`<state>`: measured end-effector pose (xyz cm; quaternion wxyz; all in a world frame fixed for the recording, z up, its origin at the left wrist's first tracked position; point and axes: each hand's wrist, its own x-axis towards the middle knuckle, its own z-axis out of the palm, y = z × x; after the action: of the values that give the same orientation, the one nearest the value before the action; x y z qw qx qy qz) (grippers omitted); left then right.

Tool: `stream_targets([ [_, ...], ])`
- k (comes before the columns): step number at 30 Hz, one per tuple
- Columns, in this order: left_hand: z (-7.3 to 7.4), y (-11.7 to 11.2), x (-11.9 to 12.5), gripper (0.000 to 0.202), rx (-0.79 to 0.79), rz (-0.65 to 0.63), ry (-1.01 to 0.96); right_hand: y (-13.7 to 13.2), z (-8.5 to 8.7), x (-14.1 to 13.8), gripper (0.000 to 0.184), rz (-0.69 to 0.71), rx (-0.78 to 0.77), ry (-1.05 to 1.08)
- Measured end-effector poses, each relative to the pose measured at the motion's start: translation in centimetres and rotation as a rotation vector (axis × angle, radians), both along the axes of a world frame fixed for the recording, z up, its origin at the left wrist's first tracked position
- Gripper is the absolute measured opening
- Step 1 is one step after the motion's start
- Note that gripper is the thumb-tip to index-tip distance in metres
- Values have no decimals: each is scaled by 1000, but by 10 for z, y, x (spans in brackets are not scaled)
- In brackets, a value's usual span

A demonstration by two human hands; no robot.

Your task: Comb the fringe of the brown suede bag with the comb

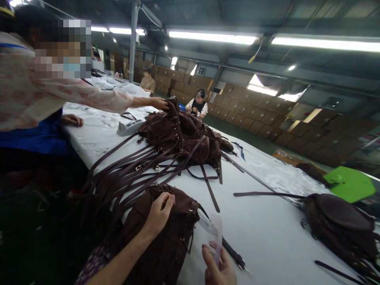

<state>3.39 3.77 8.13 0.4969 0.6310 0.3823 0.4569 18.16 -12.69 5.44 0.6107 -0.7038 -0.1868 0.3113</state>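
You have one view, from the camera on your head, tilted, looking forward and down along the white table. Your left hand sits close at 6 o'clock, your right hand at 5; the stacked boxes lie far off toward 1 o'clock.

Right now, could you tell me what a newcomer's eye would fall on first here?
The heap of brown fringed bags mid-table, straps trailing leftward, with a co-worker's hand on top, strikes first. Nearer, the left hand grips another brown bag and the right hand holds a pale slip. A green sheet stands out far right.
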Motion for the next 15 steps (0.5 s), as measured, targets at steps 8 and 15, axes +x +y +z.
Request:
stream_targets([
  [8, -1, -59, 0, 40, 200, -159, 763, 21, 0, -15, 64, 38, 41, -40],
  [15, 3, -61, 23, 30, 244, -108, 983, 10, 7, -17, 59, 45, 51, -70],
])
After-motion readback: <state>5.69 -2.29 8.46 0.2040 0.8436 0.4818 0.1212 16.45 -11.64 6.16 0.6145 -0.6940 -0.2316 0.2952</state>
